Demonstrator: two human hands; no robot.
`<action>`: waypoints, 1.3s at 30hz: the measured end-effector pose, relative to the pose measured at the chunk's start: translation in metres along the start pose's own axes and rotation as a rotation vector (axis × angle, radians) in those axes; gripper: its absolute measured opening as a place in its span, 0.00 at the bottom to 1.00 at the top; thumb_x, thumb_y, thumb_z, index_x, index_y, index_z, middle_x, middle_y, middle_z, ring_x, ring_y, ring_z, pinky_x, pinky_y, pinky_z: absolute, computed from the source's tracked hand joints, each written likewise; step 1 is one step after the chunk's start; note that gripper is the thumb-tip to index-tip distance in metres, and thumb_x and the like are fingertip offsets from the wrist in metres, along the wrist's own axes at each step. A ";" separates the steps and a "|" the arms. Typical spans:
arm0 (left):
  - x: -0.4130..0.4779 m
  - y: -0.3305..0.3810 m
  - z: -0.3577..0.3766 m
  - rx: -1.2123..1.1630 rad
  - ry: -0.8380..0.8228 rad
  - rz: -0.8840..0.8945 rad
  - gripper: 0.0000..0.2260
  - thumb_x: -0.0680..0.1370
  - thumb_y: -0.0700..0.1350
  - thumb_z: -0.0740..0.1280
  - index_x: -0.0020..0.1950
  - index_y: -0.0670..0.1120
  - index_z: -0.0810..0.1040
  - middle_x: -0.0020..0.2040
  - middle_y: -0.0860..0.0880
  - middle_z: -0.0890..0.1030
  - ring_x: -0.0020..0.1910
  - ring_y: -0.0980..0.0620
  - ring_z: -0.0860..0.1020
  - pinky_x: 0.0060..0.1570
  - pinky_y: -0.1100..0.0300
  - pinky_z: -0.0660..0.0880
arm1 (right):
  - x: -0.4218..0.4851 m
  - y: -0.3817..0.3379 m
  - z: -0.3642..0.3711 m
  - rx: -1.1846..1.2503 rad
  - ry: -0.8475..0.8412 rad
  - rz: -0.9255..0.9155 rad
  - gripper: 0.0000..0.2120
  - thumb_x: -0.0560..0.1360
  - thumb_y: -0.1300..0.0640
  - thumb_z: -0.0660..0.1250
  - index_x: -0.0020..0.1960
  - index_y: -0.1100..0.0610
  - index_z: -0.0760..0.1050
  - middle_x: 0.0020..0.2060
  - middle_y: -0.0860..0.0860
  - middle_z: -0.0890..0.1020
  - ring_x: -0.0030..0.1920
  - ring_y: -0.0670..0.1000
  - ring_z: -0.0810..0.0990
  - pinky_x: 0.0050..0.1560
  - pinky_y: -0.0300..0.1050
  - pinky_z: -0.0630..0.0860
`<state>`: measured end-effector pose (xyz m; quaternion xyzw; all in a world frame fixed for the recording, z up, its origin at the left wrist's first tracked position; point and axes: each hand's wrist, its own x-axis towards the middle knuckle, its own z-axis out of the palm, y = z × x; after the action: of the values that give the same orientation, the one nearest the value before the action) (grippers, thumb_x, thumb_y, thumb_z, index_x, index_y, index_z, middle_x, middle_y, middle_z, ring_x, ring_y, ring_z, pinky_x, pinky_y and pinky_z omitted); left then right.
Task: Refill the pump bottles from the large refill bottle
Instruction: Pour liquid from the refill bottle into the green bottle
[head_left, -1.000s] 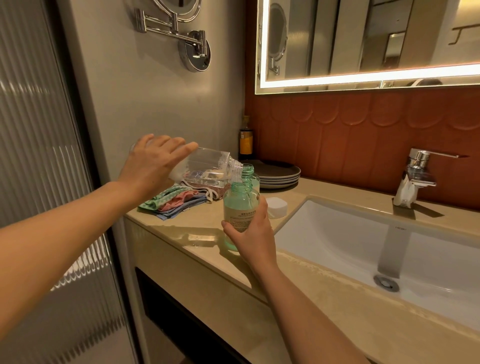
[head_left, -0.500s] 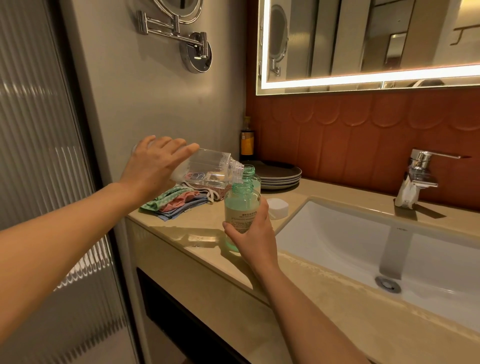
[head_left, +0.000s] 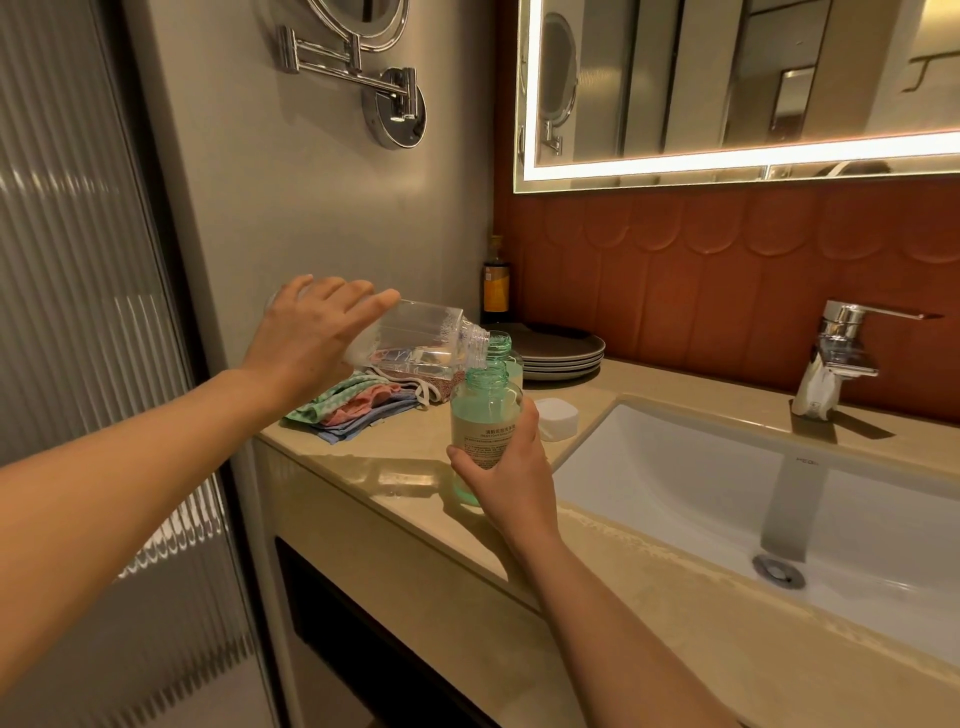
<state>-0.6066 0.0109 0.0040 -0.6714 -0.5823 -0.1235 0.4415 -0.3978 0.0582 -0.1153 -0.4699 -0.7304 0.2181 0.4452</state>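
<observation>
Gripping tilted refill bottle (head_left: 421, 340) in left hand (head_left: 311, 338), clasping green bottle (head_left: 483, 415) in right hand (head_left: 511, 478). Crowded behind by second bottle (head_left: 508, 356), cloths (head_left: 353, 405), white cap (head_left: 558, 418), plates (head_left: 563, 351).

We see a left hand (head_left: 311, 338) and a right hand (head_left: 511, 483), both bare; the left forearm (head_left: 130, 467) and right forearm (head_left: 623, 623) are bare too, as far up as we can see. Fingernails on the left hand look trimmed short.

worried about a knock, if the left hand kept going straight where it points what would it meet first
Probably the neck of the green bottle in the right hand; the refill bottle tips right over it, though depth is unclear.
</observation>
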 end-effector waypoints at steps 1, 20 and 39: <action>0.000 0.000 0.000 0.000 0.001 0.000 0.36 0.63 0.35 0.75 0.68 0.48 0.66 0.60 0.40 0.76 0.55 0.38 0.76 0.56 0.40 0.71 | 0.000 0.000 0.000 -0.001 -0.001 0.000 0.49 0.68 0.41 0.71 0.75 0.50 0.44 0.73 0.49 0.62 0.71 0.52 0.64 0.65 0.54 0.71; 0.000 0.001 -0.002 0.004 0.009 0.006 0.36 0.62 0.35 0.75 0.67 0.48 0.66 0.59 0.40 0.77 0.55 0.38 0.76 0.55 0.40 0.71 | 0.001 0.002 0.001 -0.014 -0.004 0.002 0.49 0.67 0.40 0.71 0.76 0.50 0.43 0.73 0.50 0.62 0.71 0.52 0.64 0.65 0.54 0.71; 0.002 0.001 -0.004 0.014 0.017 0.012 0.36 0.62 0.34 0.76 0.68 0.47 0.68 0.58 0.40 0.77 0.55 0.38 0.77 0.55 0.40 0.71 | 0.000 0.002 0.000 -0.010 -0.002 0.000 0.49 0.68 0.41 0.72 0.75 0.50 0.43 0.73 0.49 0.62 0.71 0.52 0.64 0.66 0.53 0.70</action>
<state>-0.6039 0.0089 0.0075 -0.6709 -0.5753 -0.1223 0.4517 -0.3973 0.0594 -0.1167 -0.4720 -0.7319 0.2147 0.4421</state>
